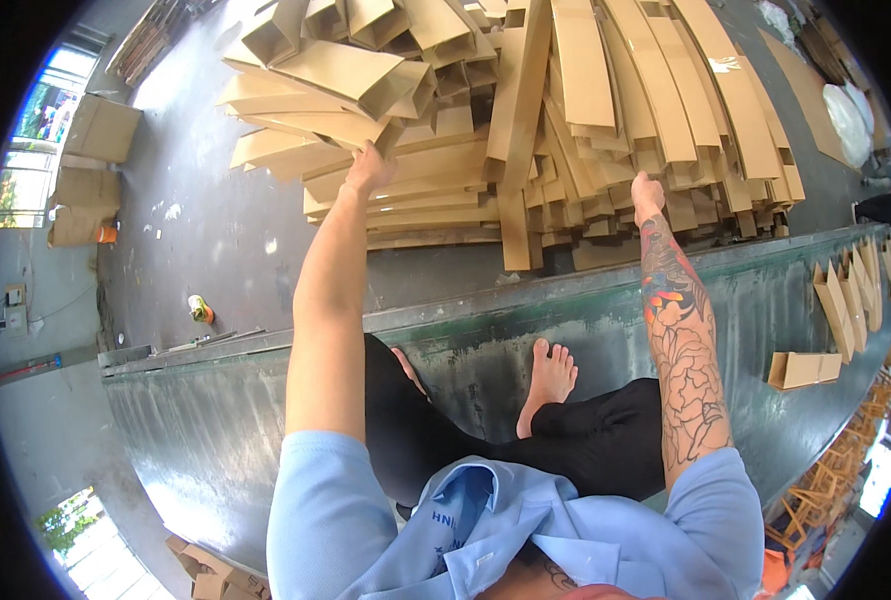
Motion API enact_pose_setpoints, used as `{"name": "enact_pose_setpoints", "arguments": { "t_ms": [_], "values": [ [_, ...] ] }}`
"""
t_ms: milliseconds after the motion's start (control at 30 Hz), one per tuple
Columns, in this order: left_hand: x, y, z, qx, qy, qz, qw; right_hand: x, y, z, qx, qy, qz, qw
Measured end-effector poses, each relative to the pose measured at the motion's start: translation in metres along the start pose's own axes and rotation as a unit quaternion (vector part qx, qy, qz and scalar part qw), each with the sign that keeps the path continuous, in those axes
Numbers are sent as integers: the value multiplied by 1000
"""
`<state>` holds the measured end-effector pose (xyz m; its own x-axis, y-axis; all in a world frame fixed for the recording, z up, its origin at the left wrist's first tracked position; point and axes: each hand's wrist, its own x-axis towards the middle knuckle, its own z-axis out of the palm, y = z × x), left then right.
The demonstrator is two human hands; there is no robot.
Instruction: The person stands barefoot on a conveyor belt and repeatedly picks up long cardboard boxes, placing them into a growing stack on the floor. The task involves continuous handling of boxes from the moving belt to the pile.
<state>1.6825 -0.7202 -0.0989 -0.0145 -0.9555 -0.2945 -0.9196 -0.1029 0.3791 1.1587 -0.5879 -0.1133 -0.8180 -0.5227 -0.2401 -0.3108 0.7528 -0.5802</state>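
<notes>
Your two bare hands reach the near side of a broad heap of long, folded brown cardboard channels (656,90).
Your left hand (371,170) touches the near end of an open-ended brown cardboard piece (326,125) at the heap's left; its fingers are bent, though you cannot tell whether they grip. Your right hand (648,195), below the tattooed forearm, lies at the near ends of the right-hand channels, its fingers curled narrow, their hold likewise unclear. The heap lies on a dark grey surface (196,250) beyond the edge of the worn green bench (766,300), on which your bare foot (551,378) rests.
</notes>
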Motion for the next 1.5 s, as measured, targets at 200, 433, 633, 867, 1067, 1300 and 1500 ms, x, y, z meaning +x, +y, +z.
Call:
{"name": "enact_pose_setpoints", "arguments": {
  "t_ms": [200,433,633,867,1067,1300,1500],
  "values": [
    [-1,-22,-8,-10,-10,-2,1000,-14,-4,11,-12,-9,13,1000],
    [-13,-47,-17,-14,-5,-46,999,-53,-13,28,7,-33,1,999],
    [-16,-51,-23,-21,-16,-35,999,-64,-11,35,18,-24,-1,1000],
    [-17,-71,-40,-22,-7,1,1000,-83,-25,49,-3,-6,-23,1000],
    [-77,-86,-70,-33,-61,50,996,-113,15,-9,-27,-18,-157,987],
    [-316,-214,-180,69,-118,-73,988,-324,139,-157,-90,-199,-5,976],
    [-537,-136,-360,114,-334,-248,902,-594,202,-354,-151,-209,140,956]
  ]
}}
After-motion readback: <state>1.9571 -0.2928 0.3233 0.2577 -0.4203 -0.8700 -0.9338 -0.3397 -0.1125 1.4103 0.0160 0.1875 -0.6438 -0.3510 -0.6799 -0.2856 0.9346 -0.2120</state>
